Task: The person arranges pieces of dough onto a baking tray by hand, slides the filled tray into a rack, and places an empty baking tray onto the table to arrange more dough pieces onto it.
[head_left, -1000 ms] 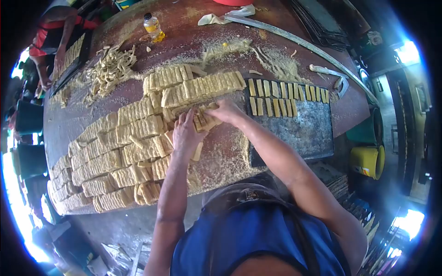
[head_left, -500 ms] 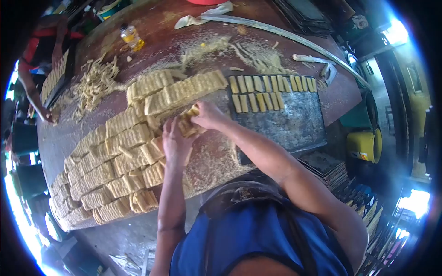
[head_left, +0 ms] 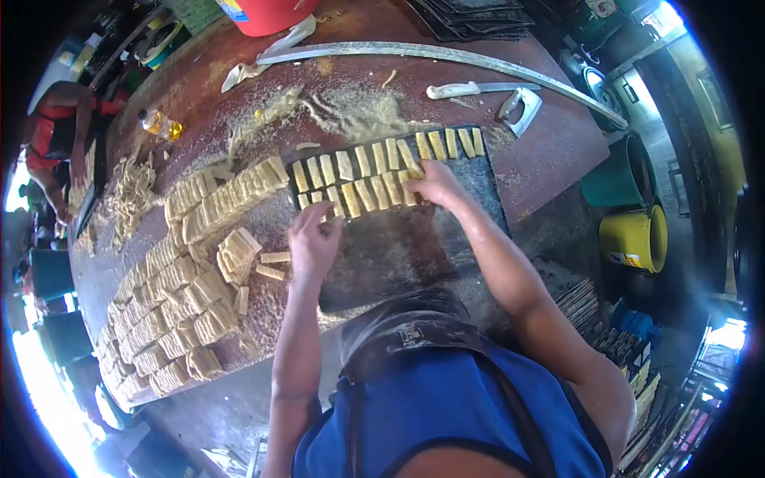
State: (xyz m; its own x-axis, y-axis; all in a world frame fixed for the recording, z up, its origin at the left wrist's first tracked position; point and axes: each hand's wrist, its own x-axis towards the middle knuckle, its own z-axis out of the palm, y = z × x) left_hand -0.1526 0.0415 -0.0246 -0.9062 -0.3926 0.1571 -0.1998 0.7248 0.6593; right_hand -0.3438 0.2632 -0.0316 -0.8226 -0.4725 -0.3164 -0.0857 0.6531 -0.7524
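Pale dough sticks (head_left: 364,195) lie in two rows on a dark baking tray (head_left: 390,263). At the right end of the nearer row, my right hand (head_left: 437,185) has its fingertips closed on a dough stick. Close to that row's left end is my left hand (head_left: 313,239), its fingers curled but apart, with no piece visible in them. Its fingers partly cover the sticks there. Left of the tray sit a loose bunch of dough sticks (head_left: 237,256) and a few single ones.
Stacked blocks of dough sticks (head_left: 171,307) cover the table's left side. Beyond the tray are a white-handled knife (head_left: 462,90), a scraper (head_left: 522,111), a long metal bar (head_left: 414,49), a bottle (head_left: 162,125) and a red bucket (head_left: 275,12). Another person (head_left: 64,135) works at the far left.
Both hands have moved from the stacked dough to the tray, and the bunch they held is no longer in them. The nearer row has more sticks. My view has shifted right.
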